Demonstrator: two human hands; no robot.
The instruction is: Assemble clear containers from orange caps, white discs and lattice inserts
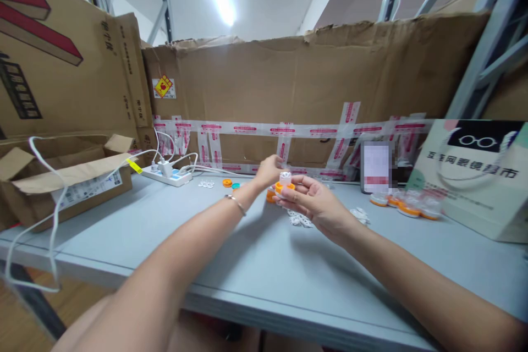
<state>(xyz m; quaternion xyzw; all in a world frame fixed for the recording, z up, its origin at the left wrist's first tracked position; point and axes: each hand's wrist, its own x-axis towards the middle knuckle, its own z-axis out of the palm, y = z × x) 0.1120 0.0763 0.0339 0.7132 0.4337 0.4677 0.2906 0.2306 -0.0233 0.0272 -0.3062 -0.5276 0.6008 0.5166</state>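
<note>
My right hand [317, 204] is closed on a small round plastic part [284, 188] with an orange ring and a white cylinder standing up from its middle. Thumb and fingers pinch it by the rim above the table. Beyond it, my left hand [269, 170] reaches toward the back of the table, its fingers mostly turned away and small in view, so what they touch is hidden. Another orange piece [270, 196] sits beside the held part. Under my right hand lies a pile of small white plastic pieces [300, 219], with more white pieces [359, 215] to its right.
Orange-and-white parts with clear covers [406, 206] lie at the right, near a phone [376, 168] and a paper bag [474, 181]. A power strip [167, 175] with white cables and an open cardboard box [74, 181] stand left. A large cardboard sheet [264, 82] backs the table.
</note>
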